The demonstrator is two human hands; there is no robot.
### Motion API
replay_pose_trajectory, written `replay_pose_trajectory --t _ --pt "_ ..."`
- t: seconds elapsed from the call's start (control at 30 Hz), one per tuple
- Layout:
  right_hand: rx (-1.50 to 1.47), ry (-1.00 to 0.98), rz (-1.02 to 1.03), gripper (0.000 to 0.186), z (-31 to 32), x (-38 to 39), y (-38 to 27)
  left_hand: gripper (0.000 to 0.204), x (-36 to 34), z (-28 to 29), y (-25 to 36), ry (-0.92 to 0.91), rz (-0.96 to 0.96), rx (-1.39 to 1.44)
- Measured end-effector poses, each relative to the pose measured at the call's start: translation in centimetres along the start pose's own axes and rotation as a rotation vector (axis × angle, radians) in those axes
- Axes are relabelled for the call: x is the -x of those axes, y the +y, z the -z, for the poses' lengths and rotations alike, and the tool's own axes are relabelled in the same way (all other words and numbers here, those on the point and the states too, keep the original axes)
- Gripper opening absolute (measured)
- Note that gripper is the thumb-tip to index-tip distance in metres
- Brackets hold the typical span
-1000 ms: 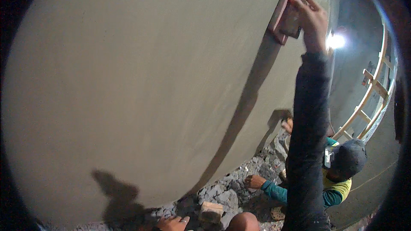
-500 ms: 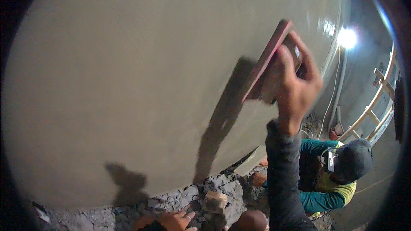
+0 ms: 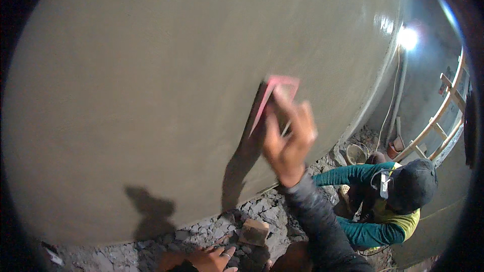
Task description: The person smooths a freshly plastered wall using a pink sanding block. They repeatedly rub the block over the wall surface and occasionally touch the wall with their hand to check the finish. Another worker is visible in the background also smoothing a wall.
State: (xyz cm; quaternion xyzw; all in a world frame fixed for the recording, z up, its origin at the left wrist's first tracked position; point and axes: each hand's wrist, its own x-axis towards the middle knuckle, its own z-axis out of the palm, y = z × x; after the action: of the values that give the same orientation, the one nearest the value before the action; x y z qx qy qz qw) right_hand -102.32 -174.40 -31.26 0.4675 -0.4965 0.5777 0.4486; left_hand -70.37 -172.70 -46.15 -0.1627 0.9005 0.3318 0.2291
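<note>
A grey plastered wall [image 3: 151, 95] with a smooth, damp-looking surface spreads across most of the view. My right hand [image 3: 292, 141], slightly blurred, grips a pink-red plastering float [image 3: 288, 83] by its back. The float lies close to the wall at a slant, and its long edge appears to touch the plaster. Fingers and palm hide most of the handle. Low at the bottom edge, my left hand [image 3: 214, 259] has its fingers stretched out and apart, a ring on one of them. It holds nothing that I can see.
Broken rubble [image 3: 196, 234] lines the wall's foot, with a brick-like block [image 3: 253, 232] on it. At right crouches a co-worker [image 3: 398, 196] in a dark cap, one arm toward the wall base. Behind are a bucket [image 3: 356, 154], a wooden ladder [image 3: 438, 121] and a bright lamp [image 3: 408, 39].
My right hand has moved the float down and left along the wall. The co-worker's arm now reaches toward the wall base, where a board lay visible earlier. My left hand has barely moved.
</note>
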Motion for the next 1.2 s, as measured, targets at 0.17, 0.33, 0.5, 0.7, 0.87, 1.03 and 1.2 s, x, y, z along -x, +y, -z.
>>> replay_pose_trajectory --t 0.17,0.33,0.5,0.7,0.87,1.03,1.2 --pt "0.140 0.009 0.176 0.026 -0.6 -8.3 2.7 0.085 -2.4 -1.4 -1.2 0.005 -0.219 -0.186" --pt "-0.003 0.113 0.221 0.025 -4.0 -5.4 3.9 0.060 -3.7 -2.7 -3.1 0.337 -0.302 -0.225" --pt "-0.159 -0.806 0.240 0.077 0.9 18.5 -1.9 0.052 -3.6 2.2 -0.9 0.708 -0.556 -0.111" --pt "0.228 -0.248 0.220 0.041 7.5 6.8 -0.5 0.050 0.3 9.1 2.8 1.178 -0.492 -0.250" --pt "-0.016 0.393 -0.190 0.042 9.7 -6.5 0.8 0.090 -2.2 13.0 5.5 1.312 -0.223 -0.694" --pt "-0.454 0.732 -0.599 0.047 14.6 -3.9 1.9 0.102 -5.3 11.6 4.9 1.306 -0.056 -0.950" --pt "-0.976 0.658 -1.057 0.042 16.3 4.9 4.0 0.102 -6.2 8.9 4.7 1.296 -0.055 -0.909"
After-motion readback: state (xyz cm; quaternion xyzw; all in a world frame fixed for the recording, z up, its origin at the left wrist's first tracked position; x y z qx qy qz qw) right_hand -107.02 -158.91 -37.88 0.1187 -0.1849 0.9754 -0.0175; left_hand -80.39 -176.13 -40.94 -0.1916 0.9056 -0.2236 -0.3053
